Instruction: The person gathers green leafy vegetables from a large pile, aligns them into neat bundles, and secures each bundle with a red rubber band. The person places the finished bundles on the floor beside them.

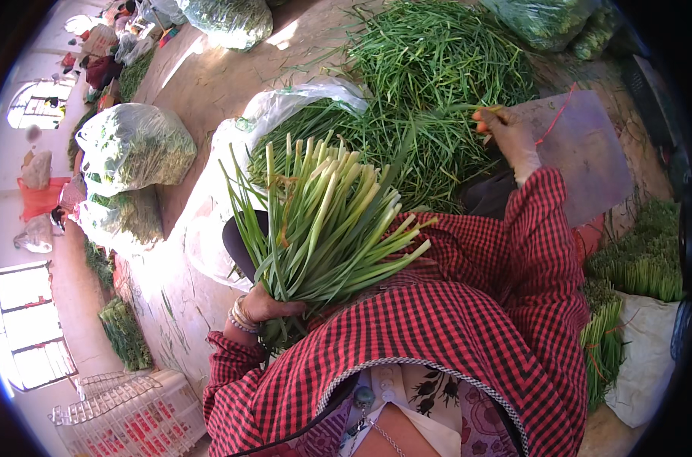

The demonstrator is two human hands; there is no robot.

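My left hand (271,308), with bracelets at the wrist, is closed around a thick bunch of long green leafy stalks (323,228); their pale cut ends fan upward and to the right. Out to the right, my right hand (508,128) pinches a thin green stalk between thumb and fingers, and orange coverings show on some fingertips. A large loose heap of the same greens (437,63) lies on the floor in front of me. Some of it rests in an open clear plastic bag (208,194) beyond the held bunch.
A flat grey board (580,154) with a red tie lies at the right. Bundled greens (637,251) stand near a white sack (646,354). Filled plastic bags (137,148) sit at the left, above a white plastic crate (134,411). Other people (69,197) are far off at the left.
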